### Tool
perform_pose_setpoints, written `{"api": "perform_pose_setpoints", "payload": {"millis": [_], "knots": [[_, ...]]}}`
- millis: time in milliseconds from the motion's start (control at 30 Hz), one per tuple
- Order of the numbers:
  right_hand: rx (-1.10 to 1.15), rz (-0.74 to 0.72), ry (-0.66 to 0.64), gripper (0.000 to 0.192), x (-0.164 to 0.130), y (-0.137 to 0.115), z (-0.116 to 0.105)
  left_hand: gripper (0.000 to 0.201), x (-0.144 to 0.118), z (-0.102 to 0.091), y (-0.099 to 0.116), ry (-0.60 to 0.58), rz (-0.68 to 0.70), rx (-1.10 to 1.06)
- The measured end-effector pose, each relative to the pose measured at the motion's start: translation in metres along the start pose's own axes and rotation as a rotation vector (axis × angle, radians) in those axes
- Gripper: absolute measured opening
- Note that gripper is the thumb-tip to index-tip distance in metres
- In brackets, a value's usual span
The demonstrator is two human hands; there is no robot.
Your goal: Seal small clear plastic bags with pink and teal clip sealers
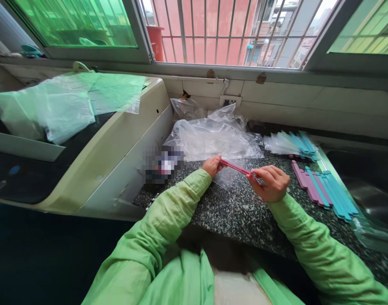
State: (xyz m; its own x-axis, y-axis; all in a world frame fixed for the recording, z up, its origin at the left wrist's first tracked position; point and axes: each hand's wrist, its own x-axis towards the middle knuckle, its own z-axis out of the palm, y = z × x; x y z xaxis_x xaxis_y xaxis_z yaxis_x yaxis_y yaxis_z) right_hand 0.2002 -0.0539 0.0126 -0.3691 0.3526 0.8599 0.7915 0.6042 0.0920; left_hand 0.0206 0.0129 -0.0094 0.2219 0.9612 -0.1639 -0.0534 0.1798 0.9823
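- Pink clip stick [234, 167]: held just above the tabletop [238, 212], mid-scene; thin, rigid-looking plastic, likely light and a bit slippery; best pinched at its ends.
- Left hand [213, 165] grip pinches the left end; right hand [271, 183] grip is clenched on the right end.
- Small clear bag [227, 178] hangs under it, limp.
- Pink and blue sticks [323, 190] lie right; crumpled plastic bags [213, 135] far.
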Motion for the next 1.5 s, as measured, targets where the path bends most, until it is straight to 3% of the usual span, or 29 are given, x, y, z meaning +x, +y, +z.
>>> {"api": "perform_pose_setpoints", "payload": {"millis": [833, 1267, 1500], "knots": [[0.094, 0.046, -0.001, 0.009, -0.008, 0.014, 0.0, 0.047, 0.002, -0.003, 0.003, 0.061, 0.008, 0.021], [0.13, 0.081, 0.025, 0.009, -0.005, 0.018, -0.002, 0.051, 0.002, -0.009, 0.004, 0.13, 0.116, 0.157], [0.228, 0.252, 0.052, 0.005, -0.011, 0.021, 0.002, 0.055, 0.003, -0.013, 0.004, 0.153, 0.103, 0.199]]}}
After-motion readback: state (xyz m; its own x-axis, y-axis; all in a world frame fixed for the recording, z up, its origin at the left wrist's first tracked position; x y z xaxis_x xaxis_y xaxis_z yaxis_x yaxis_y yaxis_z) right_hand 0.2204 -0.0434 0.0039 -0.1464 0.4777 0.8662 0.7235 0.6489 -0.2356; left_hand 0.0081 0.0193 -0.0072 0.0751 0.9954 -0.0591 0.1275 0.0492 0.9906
